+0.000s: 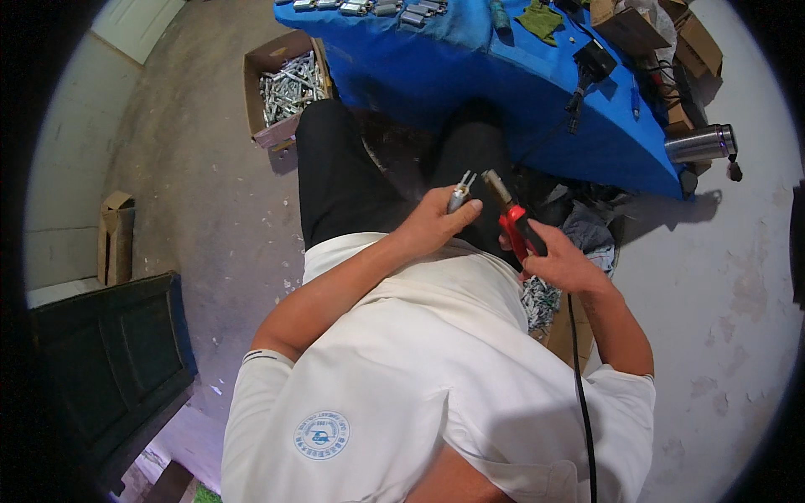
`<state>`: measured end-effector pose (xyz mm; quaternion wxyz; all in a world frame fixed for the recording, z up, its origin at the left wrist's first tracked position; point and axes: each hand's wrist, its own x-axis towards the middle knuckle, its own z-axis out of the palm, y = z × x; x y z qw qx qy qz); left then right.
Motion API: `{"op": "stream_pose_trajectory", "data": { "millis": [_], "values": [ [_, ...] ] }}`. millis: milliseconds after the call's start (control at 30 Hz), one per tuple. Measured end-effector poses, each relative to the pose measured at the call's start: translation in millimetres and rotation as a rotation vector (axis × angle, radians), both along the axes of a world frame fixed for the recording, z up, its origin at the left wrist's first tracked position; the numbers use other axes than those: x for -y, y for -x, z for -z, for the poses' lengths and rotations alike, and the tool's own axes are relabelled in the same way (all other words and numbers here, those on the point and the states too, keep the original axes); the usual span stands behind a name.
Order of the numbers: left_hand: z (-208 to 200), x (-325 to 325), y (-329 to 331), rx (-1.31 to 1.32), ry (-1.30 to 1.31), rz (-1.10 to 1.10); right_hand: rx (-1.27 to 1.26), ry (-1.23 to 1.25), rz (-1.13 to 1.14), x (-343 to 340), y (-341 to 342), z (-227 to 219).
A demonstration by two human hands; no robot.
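Over my lap, my left hand [438, 221] grips a small silver cylindrical metal part [458, 198] between thumb and fingers. Two thin prongs stick out of its top end. Facing it, my right hand [560, 258] is wrapped round the handles of red-and-black pliers [513, 220]. The metal jaws of the pliers point up and to the left, a short gap from the prongs. Whether anything sits in the jaws is too small to tell.
A blue-covered table [402, 71] stands ahead, bearing several silver metal pieces [412, 17], a black adapter [594, 60] and a steel flask [700, 144]. On the left, a cardboard box [256, 92] holds metal parts. Small parts [541, 303] lie heaped beside my right forearm, near a black cable [580, 394].
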<state>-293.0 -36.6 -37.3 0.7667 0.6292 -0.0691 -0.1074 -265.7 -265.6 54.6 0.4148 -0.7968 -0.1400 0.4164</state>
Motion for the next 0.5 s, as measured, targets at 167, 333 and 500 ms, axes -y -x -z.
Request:
{"op": "stream_pose_trajectory", "data": {
  "millis": [167, 333, 500],
  "values": [
    [12.7, -3.8, -4.7, -0.034, -0.184, -0.033, 0.422, 0.249, -0.096, -3.7, 19.0, -1.9],
    [9.0, -1.9, -3.5, -0.017, -0.188, -0.045, 0.431, 0.316, -0.197, -6.7, 17.4, 1.1],
    [11.7, -1.9, -4.4, -0.006, -0.279, -0.111, 0.415, 0.327, -0.212, -14.6, 20.0, 0.8]
  ]
}}
